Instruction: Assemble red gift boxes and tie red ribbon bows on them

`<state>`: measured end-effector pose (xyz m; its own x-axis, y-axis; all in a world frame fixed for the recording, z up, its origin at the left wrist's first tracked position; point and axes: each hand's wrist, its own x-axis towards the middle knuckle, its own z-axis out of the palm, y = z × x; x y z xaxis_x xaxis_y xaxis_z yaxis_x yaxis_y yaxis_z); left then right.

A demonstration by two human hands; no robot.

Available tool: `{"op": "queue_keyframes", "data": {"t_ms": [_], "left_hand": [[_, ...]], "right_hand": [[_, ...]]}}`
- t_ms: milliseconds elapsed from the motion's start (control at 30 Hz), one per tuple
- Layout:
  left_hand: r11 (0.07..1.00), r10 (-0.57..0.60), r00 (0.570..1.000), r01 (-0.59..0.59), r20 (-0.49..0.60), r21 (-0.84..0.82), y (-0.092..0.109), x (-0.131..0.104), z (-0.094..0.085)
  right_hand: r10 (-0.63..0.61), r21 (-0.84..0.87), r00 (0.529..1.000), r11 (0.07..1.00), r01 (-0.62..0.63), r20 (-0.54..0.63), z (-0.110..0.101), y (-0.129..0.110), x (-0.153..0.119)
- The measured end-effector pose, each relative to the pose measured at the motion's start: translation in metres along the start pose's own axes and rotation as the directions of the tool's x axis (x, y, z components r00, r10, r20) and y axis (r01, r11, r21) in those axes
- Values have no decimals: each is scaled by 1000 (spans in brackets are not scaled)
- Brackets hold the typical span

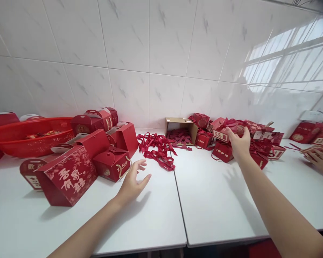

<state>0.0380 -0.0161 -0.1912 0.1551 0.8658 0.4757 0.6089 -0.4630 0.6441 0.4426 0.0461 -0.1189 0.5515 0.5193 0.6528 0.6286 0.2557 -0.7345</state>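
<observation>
My left hand (pixel 133 181) hovers above the white table, fingers loosely curved and apart, with nothing in it. Just beyond it on the left stands a red gift box (pixel 111 163) with a gold cord handle. My right hand (pixel 240 141) reaches to a pile of red boxes on the right; thumb and fingers are spread. Close to its thumb is a red box with a pale label (pixel 220 134), topped by a red ribbon bow (pixel 230 124). Whether the fingertips touch that pile I cannot tell. Loose red ribbons (pixel 158 152) lie between my hands.
An open cardboard carton (pixel 194 134) holding dark red pieces stands by the tiled wall. At left are a red plastic basket (pixel 5 138) and a large red box with white characters (pixel 70 175). Another person's hand (pixel 319 159) rests on a box at far right. A seam (pixel 180 200) divides the tables.
</observation>
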Motion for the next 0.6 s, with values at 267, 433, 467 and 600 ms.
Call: {"op": "queue_keyframes", "data": {"t_ms": [267, 433, 467, 600], "left_hand": [[895, 12, 974, 91, -227, 437, -4, 4, -17], [693, 31, 889, 309, -456, 651, -4, 9, -43], [664, -12, 895, 341, -447, 665, -7, 10, -46], [637, -61, 943, 288, -326, 715, -18, 10, -42]], "right_hand": [[-149, 92, 820, 989, 118, 553, 60, -4, -131], [-274, 126, 562, 950, 287, 780, 70, -29, -190], [-280, 125, 525, 942, 312, 804, 70, -34, -192], [-234, 55, 467, 929, 365, 853, 70, -48, -187]]}}
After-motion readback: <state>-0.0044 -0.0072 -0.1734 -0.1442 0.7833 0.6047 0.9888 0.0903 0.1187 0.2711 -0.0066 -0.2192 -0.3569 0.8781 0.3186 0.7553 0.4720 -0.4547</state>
